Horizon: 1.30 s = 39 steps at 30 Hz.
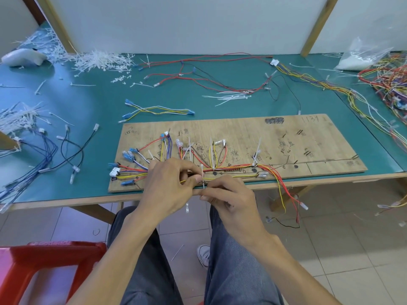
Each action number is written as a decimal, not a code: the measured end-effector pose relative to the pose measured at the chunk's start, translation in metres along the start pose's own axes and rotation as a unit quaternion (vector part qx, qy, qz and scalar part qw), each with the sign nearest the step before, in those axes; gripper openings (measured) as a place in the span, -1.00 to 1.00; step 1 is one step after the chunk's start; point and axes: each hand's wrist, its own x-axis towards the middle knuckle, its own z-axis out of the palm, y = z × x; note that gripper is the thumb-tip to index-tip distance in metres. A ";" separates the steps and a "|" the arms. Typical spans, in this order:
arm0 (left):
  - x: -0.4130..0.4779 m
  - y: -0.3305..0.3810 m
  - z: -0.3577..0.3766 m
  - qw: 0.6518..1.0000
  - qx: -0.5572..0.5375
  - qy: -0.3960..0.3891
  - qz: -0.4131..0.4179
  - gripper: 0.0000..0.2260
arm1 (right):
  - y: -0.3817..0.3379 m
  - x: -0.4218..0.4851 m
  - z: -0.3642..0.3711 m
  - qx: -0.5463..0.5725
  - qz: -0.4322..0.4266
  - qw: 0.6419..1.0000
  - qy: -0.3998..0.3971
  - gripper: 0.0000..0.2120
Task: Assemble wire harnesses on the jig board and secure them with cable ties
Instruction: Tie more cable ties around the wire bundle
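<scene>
A wooden jig board (pixel 275 137) lies at the table's front edge. A multicoloured wire harness (pixel 233 166) runs along its lower part, with blue and white connectors fanned out at the left and several white cable ties standing up from it. My left hand (pixel 169 186) and my right hand (pixel 229 194) meet at the board's front edge. Between them a white cable tie (pixel 202 172) stands upright around the bundle. My left thumb and fingers pinch the tie and wires; my right fingers pinch the tie's lower end. Red and yellow harness wires (pixel 286 192) hang over the table edge.
Loose cable ties (pixel 99 60) are piled at the back left, more (pixel 229 97) at mid-table. Spare wire sets (pixel 158 110) lie behind the board, a tangled wire heap (pixel 389 82) at right, blue and black wires (pixel 50 155) at left. A red stool (pixel 44 263) stands below.
</scene>
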 end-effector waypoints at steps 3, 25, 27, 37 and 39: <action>-0.001 -0.001 0.002 1.000 -0.012 0.014 0.010 -0.94 | -0.007 0.004 -0.001 0.040 0.051 0.998 -0.007 -0.95; -0.007 -0.015 0.013 0.994 0.044 0.056 0.082 -0.96 | -0.031 0.044 -0.016 0.294 0.426 0.849 -0.110 -0.80; -0.006 -0.015 0.013 0.994 0.051 0.054 0.085 -0.96 | -0.030 0.045 -0.018 0.298 0.424 0.847 -0.118 -0.79; -0.007 -0.014 0.011 0.991 0.068 0.048 0.101 -0.94 | -0.023 0.054 -0.027 0.324 0.434 0.823 -0.173 -0.77; -0.008 -0.014 0.011 0.991 0.068 0.048 0.100 -0.94 | -0.022 0.054 -0.028 0.326 0.434 0.821 -0.178 -0.77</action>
